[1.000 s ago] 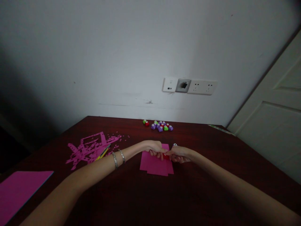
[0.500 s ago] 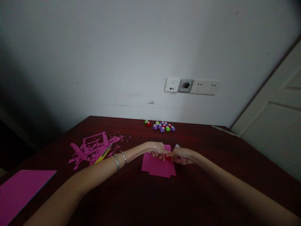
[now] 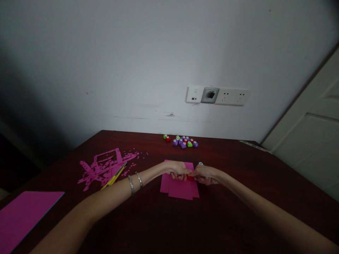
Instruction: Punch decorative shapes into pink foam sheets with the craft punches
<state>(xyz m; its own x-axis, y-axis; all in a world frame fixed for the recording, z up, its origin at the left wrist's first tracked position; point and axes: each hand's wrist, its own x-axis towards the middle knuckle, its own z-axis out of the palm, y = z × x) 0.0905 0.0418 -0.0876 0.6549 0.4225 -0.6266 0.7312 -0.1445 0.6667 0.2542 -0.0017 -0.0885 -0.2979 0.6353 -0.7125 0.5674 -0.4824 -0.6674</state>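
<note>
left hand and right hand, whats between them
A small red object, partly hidden, shows between the left hand and the right hand in the head view.

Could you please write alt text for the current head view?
Two bare hands, left and right, meet at a small red object over pink cut paper on a dark red-brown wooden table; pink paper scraps lie left, small red, green and purple eyed pieces behind.

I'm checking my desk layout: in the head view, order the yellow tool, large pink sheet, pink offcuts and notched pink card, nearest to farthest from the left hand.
1. Notched pink card: at the left hand, which covers part of it.
2. Yellow tool and pink offcuts: both left; too close to rank.
3. Large pink sheet: far left.
</note>
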